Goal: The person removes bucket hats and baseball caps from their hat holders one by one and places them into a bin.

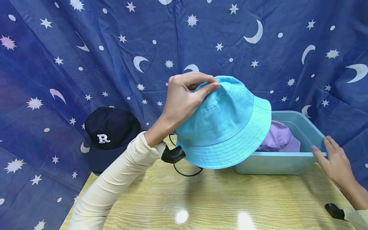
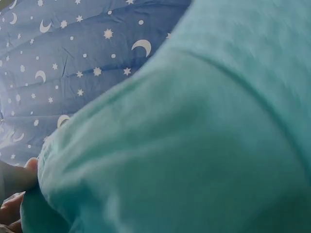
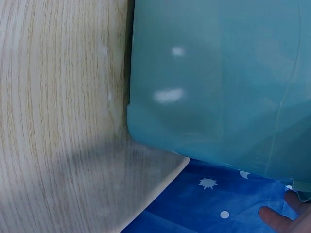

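A turquoise bucket hat [image 1: 224, 127] hangs in the air above the table, its stitched brim tilted down. My left hand [image 1: 187, 95] pinches the top of its crown between thumb and fingers. In the left wrist view the hat's cloth [image 2: 160, 145] fills most of the picture, with a bit of the left hand [image 2: 17, 182] at the lower left edge. My right hand [image 1: 334, 161] rests on the front right corner of a light blue plastic bin [image 1: 276, 164], fingers fairly straight. Inside the bin lies a purple hat [image 1: 280, 139], partly hidden behind the bucket hat.
On the left, a black cap [image 1: 112, 127] with a white R sits on top of another dark cap [image 1: 100, 156]. A thin black loop [image 1: 188, 175] shows beneath the bucket hat. A starry blue curtain [image 1: 172, 38] hangs behind the wooden table [image 1: 172, 198].
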A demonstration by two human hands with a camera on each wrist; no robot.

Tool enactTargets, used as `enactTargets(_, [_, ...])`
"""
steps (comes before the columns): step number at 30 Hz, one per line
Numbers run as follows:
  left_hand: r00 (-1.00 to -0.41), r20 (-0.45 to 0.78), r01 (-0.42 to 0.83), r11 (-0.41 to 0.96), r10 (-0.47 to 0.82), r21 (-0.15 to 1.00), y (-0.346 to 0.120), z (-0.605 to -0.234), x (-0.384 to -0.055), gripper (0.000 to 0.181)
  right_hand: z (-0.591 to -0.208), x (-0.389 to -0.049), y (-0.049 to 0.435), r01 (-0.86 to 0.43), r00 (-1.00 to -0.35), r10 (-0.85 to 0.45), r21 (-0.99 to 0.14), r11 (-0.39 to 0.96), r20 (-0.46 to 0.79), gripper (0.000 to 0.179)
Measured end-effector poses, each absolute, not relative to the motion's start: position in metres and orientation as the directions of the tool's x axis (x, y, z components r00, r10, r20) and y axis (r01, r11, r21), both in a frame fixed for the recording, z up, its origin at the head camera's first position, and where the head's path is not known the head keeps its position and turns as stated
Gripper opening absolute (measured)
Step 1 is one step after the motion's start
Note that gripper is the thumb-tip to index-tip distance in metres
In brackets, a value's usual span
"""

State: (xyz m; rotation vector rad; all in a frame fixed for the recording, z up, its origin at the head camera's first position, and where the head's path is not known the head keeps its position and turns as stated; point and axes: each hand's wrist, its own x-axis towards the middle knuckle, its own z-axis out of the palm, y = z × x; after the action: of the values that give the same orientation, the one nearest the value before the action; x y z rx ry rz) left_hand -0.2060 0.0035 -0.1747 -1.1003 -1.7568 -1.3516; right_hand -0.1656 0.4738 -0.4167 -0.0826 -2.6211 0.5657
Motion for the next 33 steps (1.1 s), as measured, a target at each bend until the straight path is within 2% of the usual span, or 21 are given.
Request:
enactTargets(2, [-0.462,0.855,0.887,0.124,0.237,0.446,0.009,-0.173,-0.208,0.007,-0.417,-0.166,0.474,-0.039,-0.894,0.149,-0.406,0.913,0.422,0.068])
enactTargets(8, [-0.615,0.735,0.786,0.152,0.284,0.599,0.024,-0.172,-0.212,0.008,-0.416,-0.166,0.475,-0.055,-0.892,0.138,-0.406,0.912,0.431,0.068])
enactTargets(13, [-0.65,0.698,0.754,0.137,0.302,0.642,0.04,-0.172,-0.218,0.009,-0.415,-0.166,0.475,-0.057,-0.894,0.136,-0.41,0.91,0.427,0.068])
enactTargets(20, [-0.745,0.586,0.659,0.218,0.318,0.72,0.063,-0.17,-0.227,0.008,-0.414,-0.165,0.475,-0.054,-0.896,0.14,-0.417,0.907,0.422,0.068])
enactTargets(33, [-0.718,0.585,0.688,0.253,0.378,0.68,0.107,-0.178,-0.241,0.017,-0.414,-0.164,0.476,-0.05,-0.9,0.143,-0.425,0.904,0.411,0.068])
